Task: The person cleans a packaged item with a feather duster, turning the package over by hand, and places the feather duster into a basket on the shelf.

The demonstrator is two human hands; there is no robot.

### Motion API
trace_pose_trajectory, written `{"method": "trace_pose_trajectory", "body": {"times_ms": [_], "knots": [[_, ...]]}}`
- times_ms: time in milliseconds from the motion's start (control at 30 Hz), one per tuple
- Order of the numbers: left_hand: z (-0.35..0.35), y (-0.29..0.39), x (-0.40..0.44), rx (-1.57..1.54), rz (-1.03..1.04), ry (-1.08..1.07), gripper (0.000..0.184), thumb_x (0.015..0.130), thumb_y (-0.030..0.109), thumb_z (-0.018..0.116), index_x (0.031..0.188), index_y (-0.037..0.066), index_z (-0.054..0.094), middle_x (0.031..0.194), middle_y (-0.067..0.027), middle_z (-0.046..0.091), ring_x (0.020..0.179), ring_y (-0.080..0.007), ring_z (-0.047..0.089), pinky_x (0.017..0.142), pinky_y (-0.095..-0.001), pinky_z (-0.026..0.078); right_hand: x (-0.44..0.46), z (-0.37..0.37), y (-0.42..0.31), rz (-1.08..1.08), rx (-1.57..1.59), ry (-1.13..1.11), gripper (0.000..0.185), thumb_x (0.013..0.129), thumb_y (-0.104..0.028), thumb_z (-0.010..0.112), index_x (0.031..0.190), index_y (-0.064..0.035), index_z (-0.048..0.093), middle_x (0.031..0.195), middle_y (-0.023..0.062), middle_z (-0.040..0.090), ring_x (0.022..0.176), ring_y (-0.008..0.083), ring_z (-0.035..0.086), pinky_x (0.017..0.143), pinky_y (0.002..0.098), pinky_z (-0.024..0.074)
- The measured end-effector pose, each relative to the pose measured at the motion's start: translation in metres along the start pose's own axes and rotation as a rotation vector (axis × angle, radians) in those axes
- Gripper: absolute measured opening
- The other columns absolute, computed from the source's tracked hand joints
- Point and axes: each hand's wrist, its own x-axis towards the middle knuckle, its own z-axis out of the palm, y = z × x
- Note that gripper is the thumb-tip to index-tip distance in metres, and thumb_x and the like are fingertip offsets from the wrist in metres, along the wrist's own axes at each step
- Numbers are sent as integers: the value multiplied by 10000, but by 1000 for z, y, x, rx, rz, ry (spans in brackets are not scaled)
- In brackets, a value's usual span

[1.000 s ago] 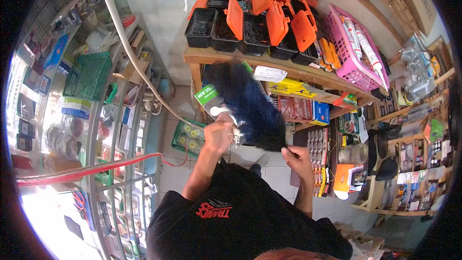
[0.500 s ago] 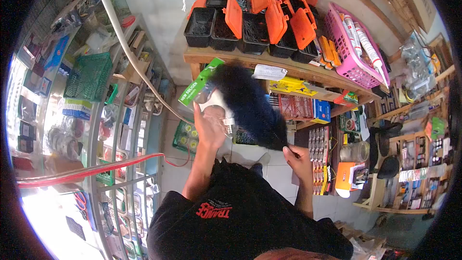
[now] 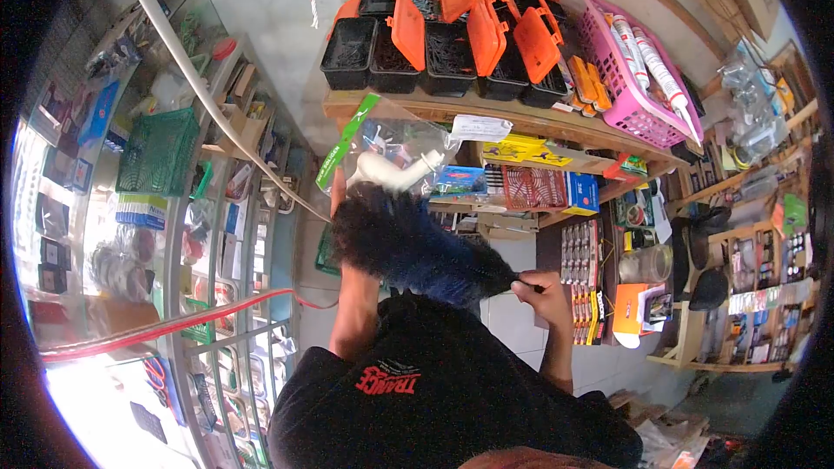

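My right hand is closed around the thin handle end of a dark feather duster, low in front of my chest. The duster's fluffy head reaches left across my left forearm and touches the lower part of a clear plastic packet. That packet has a green header strip with white lettering and a white curved item inside. My left hand grips the packet by its left side; a finger shows at the strip, while the feathers hide most of the hand.
On the wooden shelf ahead stand black boxes with orange lids, and a pink basket of white tubes. Shelves with a green basket line the left. A pale hose and a red-and-white strap cross the left side.
The duster has swept down and left, from beside the packet to its lower edge, now covering my left hand. The packet has tilted, showing more of its white contents.
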Motion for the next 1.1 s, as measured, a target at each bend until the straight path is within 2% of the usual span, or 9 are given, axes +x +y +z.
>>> {"method": "trace_pose_trajectory", "body": {"times_ms": [67,100,133,267,300,467,733,900,1100], "knots": [[65,-18,2,116,85,259,617,945,531,422,1353,70,460,1265,-178,565,1105,-332,582,980,-497,444,-1,1,5,64,88,67,318,901,-188,650,650,-15,563,544,-34,467,487,53,408,446,250,306],[20,-5,3,-278,-176,-305,613,951,507,429,1384,72,427,1349,-196,501,1246,-343,487,1048,-504,384,-2,2,5,143,189,117,321,899,-186,653,645,-15,558,546,-30,467,485,53,409,443,251,305],[42,-10,-1,-46,-78,13,608,951,493,437,1386,68,424,1370,-196,478,1302,-355,422,1080,-516,343,-2,3,5,221,290,169,324,896,-184,656,639,-15,553,547,-25,467,484,53,410,441,252,304],[43,-14,5,-120,-38,153,551,975,402,434,1376,24,407,1319,-200,511,1270,-361,451,1069,-536,358,-5,-4,7,95,179,-63,344,897,-174,652,612,-20,535,538,-19,451,481,62,409,441,257,295],[33,-25,0,559,253,218,476,994,309,406,1351,-6,424,1323,-200,507,1241,-369,477,1073,-521,358,-4,-3,14,38,167,-68,352,886,-187,666,607,-20,531,544,-13,467,496,61,421,450,254,302],[46,-15,9,-135,-252,-175,438,1005,332,367,1275,27,527,1214,-141,603,1130,-293,573,1030,-438,419,-2,-2,13,134,209,37,389,868,-181,679,574,-22,479,540,-8,425,525,59,408,469,264,306],[60,-43,-12,286,-98,144,587,917,344,565,1369,20,378,1282,-161,511,1181,-294,503,1000,-420,448,3,-7,33,-3,200,34,424,860,-207,686,547,-19,472,531,8,462,500,67,419,445,274,302],[76,-56,-18,341,1,-95,462,880,117,591,1307,1,456,1279,-151,557,1116,-244,567,955,-396,473,3,-10,24,-3,215,-53,373,853,-166,675,561,-4,507,531,21,490,494,83,453,444,270,321],[62,-49,-11,-91,-398,182,420,965,359,410,1136,47,632,1155,-147,644,1041,-315,604,999,-544,375,-5,-6,49,86,519,125,421,846,-191,689,521,-28,477,520,10,493,483,66,449,429,260,311]]}}
